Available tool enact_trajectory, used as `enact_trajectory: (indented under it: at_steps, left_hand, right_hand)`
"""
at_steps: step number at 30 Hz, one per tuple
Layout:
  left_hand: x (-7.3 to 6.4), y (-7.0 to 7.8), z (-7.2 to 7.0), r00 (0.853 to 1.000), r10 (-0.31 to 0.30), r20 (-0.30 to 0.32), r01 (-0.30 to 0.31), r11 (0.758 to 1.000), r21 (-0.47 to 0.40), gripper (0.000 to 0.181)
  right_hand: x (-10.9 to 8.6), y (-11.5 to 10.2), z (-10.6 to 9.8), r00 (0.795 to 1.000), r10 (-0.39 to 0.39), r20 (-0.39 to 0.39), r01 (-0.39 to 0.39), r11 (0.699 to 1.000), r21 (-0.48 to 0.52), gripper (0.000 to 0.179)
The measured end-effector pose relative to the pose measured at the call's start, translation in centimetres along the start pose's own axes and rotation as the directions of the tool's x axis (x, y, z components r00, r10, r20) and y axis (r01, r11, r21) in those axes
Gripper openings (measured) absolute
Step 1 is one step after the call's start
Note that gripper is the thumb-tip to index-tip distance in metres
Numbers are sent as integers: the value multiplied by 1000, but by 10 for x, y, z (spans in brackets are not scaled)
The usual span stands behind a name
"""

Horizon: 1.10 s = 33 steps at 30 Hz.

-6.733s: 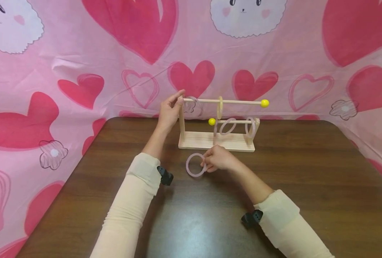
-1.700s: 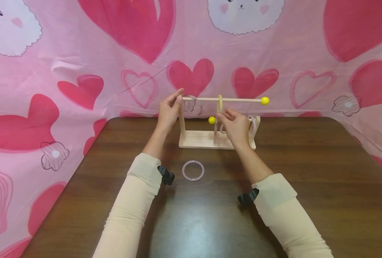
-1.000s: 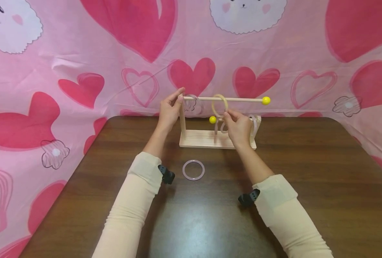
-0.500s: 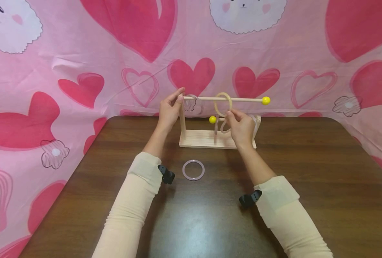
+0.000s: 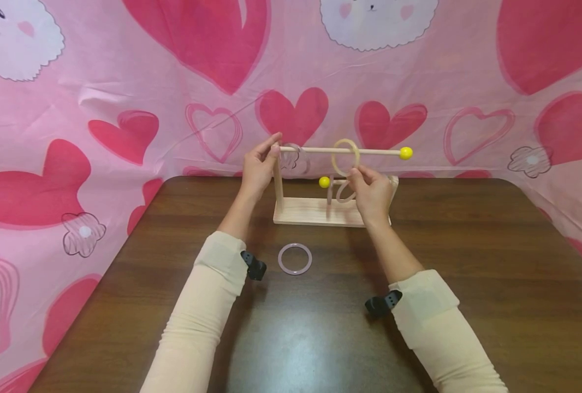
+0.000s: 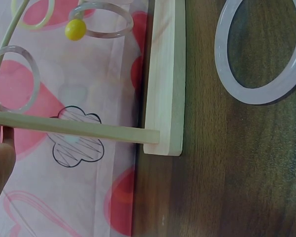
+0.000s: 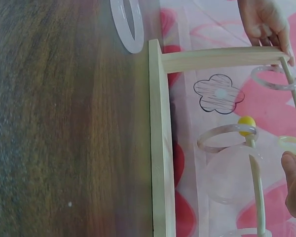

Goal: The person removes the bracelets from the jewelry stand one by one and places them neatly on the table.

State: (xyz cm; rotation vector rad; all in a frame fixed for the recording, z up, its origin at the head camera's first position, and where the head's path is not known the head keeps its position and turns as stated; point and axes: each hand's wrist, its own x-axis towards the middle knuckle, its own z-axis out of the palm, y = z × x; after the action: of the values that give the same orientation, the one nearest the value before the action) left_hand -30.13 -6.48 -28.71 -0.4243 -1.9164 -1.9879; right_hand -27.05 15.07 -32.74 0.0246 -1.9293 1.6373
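Note:
A wooden stand (image 5: pixel 315 212) with two bead-ended rods is at the far side of the table. My left hand (image 5: pixel 258 170) grips the top of its left post, thumb in front. On the upper rod (image 5: pixel 379 152) hangs a yellow bangle (image 5: pixel 333 157), its lower edge pinched between thumb and fingertips of my right hand (image 5: pixel 373 195). A translucent purplish bangle (image 7: pixel 256 79) hangs on the same rod near the left post. More pale bangles hang on the lower rod, one (image 7: pixel 212 133) close to its yellow bead (image 5: pixel 324 182); my right hand partly hides this rod.
A lavender bangle (image 5: pixel 279 259) lies flat on the brown wooden table (image 5: pixel 212 338), in front of the stand. A pink cloth (image 5: pixel 173 65) printed with hearts hangs behind the table's back edge. A bigger yellow bead (image 5: pixel 406 153) caps the upper rod's right end.
My right hand has left the lavender bangle on the table, gone up to the yellow bangle, turned it face-on and slid it slightly right along the rod. The left hand stays put.

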Motion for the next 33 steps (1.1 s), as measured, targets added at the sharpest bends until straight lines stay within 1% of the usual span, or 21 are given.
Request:
enact_trajectory:
  at_steps: [3, 6, 10, 13, 19, 23, 27, 30, 33]
  left_hand:
    - [5, -10, -2, 1000, -6, -2, 6, 1000, -9, 33]
    - [10, -21, -3, 1000, 3, -6, -3, 1000, -9, 34]
    - [11, -24, -2, 1000, 23, -11, -23, 1000, 6, 33]
    - [10, -24, -2, 999, 33, -11, -33, 999, 1, 33]
    - [11, -24, -3, 1000, 28, -4, -28, 999, -20, 34]
    - [9, -20, -3, 1000, 11, 2, -11, 999, -34, 34]
    - [3, -5, -1, 1000, -9, 6, 10, 1000, -19, 33]
    - [-1, 3, 0, 1000, -13, 6, 13, 1000, -1, 33]
    - [-1, 3, 0, 1000, -10, 5, 10, 1000, -3, 33]
  right_hand:
    - [1, 0, -2, 1000, 10, -11, -10, 1000, 19, 25]
    - [2, -1, -4, 1000, 16, -22, -15, 999, 34, 25]
    - [3, -2, -6, 999, 7, -38, -5, 1000, 31, 24]
    - [4, 0, -8, 999, -3, -49, 4, 1000, 25, 24]
    - [7, -1, -10, 997, -14, -70, 17, 999, 40, 24]
    - [9, -3, -11, 996, -10, -85, 14, 999, 50, 24]
    - [10, -4, -13, 996, 8, -87, -1, 997, 71, 24]
    - [11, -4, -14, 995, 18, -94, -11, 997, 77, 24]
    - [12, -3, -16, 993, 25, -113, -16, 997, 76, 24]
